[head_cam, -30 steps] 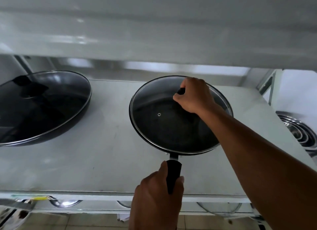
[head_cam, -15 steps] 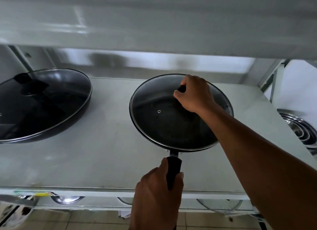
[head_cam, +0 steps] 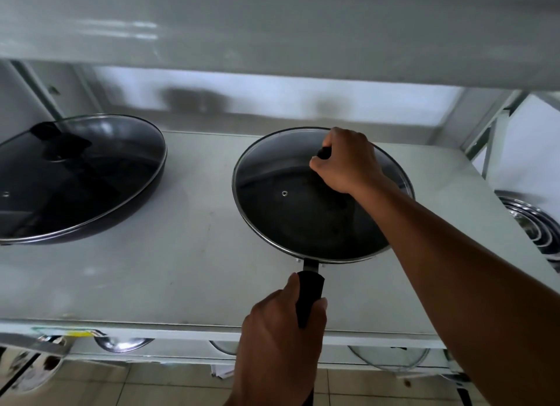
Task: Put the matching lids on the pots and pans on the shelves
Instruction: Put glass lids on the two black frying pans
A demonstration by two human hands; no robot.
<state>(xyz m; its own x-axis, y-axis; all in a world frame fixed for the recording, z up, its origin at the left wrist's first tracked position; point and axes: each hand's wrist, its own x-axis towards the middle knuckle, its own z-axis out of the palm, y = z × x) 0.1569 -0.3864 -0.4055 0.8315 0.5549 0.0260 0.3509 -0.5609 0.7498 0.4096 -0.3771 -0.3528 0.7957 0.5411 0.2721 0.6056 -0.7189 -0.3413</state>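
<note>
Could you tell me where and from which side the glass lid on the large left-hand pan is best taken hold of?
By the black knob standing at the middle of the domed glass lid; the glass and thin metal rim offer little purchase. Probably reach in from the front, under the upper shelf, and curl fingers round the knob, as the right hand does on the smaller lid.

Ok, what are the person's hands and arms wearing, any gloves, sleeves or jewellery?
Nothing that shows. The left hand and right hand are bare, with no gloves, rings or bracelets visible. The right forearm is uncovered up to the picture's edge, with no sleeve or watch. Only the left wrist shows, also bare.
</note>
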